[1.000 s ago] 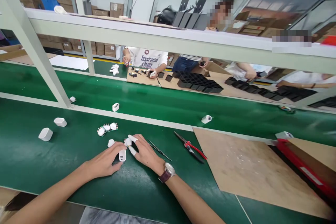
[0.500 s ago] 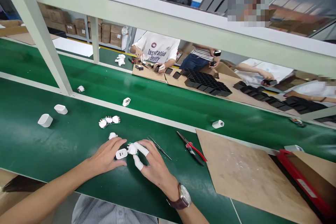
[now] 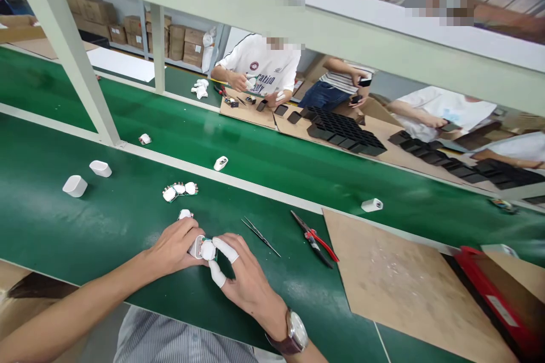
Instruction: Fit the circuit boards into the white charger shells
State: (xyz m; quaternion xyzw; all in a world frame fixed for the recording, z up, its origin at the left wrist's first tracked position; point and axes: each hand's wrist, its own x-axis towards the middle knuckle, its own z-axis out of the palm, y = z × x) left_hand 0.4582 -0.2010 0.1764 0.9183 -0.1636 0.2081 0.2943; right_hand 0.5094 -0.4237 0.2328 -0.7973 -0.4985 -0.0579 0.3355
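My left hand (image 3: 175,245) grips a white plastic charger housing (image 3: 196,246), its open end facing right. Between the white-covered thumb and fingertip of my right hand (image 3: 246,273) is a small circuit board with a white covering (image 3: 208,250). The board is right at the housing's opening; whether its edge is inside, I cannot tell. Just beyond my left hand, partly hidden by it, lies another white-covered board (image 3: 185,214). Farther back sit several similar boards (image 3: 180,189) in a row. Two white housings (image 3: 75,186) stand to the left.
Tweezers (image 3: 261,236) and red-handled pliers (image 3: 314,239) lie right of my hands, beside a brown board (image 3: 383,272) and a red-edged box (image 3: 489,295). A green conveyor belt (image 3: 272,164) carries scattered white parts behind a pale metal frame (image 3: 89,62). Co-workers (image 3: 259,62) sit across it.
The housing has turned in my left hand, so its open end shows instead of the slotted face. My right hand has brought the board left against it. Parts on the belt have shifted right.
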